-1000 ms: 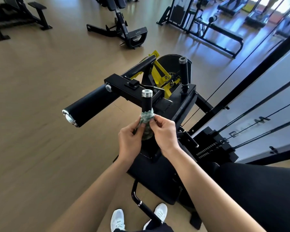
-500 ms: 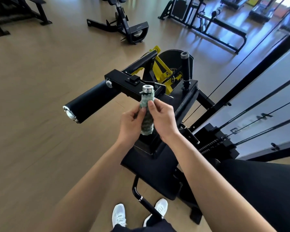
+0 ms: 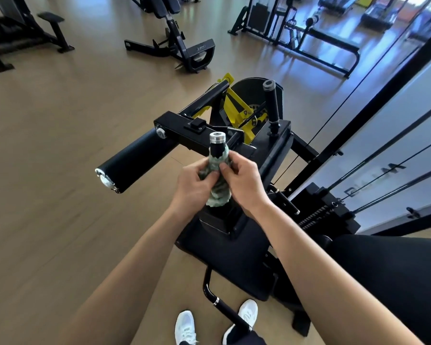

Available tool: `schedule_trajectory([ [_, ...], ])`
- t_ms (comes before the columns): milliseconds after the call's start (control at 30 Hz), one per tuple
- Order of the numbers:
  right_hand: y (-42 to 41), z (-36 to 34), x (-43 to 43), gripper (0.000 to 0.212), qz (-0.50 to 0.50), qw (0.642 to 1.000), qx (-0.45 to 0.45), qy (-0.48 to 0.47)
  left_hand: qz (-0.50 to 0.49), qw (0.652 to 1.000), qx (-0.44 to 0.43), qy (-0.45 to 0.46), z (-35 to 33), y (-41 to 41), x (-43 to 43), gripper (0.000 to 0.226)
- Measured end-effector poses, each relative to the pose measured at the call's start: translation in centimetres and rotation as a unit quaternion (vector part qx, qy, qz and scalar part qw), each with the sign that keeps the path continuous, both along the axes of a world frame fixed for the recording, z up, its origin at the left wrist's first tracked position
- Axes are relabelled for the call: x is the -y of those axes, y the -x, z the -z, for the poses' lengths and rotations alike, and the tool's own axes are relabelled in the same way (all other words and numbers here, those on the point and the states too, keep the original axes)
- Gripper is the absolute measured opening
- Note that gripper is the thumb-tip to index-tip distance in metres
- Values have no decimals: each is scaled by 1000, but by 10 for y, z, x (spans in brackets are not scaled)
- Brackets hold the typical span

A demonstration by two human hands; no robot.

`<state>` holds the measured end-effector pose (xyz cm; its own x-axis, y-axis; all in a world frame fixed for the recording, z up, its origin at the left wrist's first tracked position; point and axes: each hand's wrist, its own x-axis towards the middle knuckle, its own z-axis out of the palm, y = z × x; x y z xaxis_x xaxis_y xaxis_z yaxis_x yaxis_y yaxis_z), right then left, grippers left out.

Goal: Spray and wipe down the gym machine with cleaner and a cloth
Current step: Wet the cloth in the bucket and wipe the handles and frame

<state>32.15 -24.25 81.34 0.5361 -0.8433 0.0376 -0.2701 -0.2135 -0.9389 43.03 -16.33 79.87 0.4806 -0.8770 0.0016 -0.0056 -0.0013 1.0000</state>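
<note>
Standing on a wooden floor (image 3: pixel 47 170), the black-and-yellow machine (image 3: pixel 234 257) fills the middle, its padded roller (image 3: pixel 137 160) jutting left. A mottled green cloth (image 3: pixel 218 192) wraps its near upright handle (image 3: pixel 217 143) below the chrome cap. The left hand (image 3: pixel 192 188) and right hand (image 3: pixel 246 183) both pinch the cloth, fingers curled.

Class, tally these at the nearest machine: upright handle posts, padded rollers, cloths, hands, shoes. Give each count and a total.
Black upright handle posts: 2, near and far
Black padded roller: 1
Green-and-white patterned cloth: 1
Hands: 2, left hand and right hand
White shoes: 2
Total: 8
</note>
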Motion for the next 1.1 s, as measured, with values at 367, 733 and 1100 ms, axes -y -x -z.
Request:
schedule_trajectory([
  [367, 15, 13, 0, 28, -77, 993, -64, -67, 18, 992, -31, -119, 18, -12, -7, 33],
  [733, 20, 16, -11, 38, 11, 997, -73, 0, -85, 994, -34, -56, 27, 21, -22, 12],
  [1100, -11, -24, 24, 30, -38, 998, 18, -45, -135, 990, 20, 18, -17, -1, 13, 27],
])
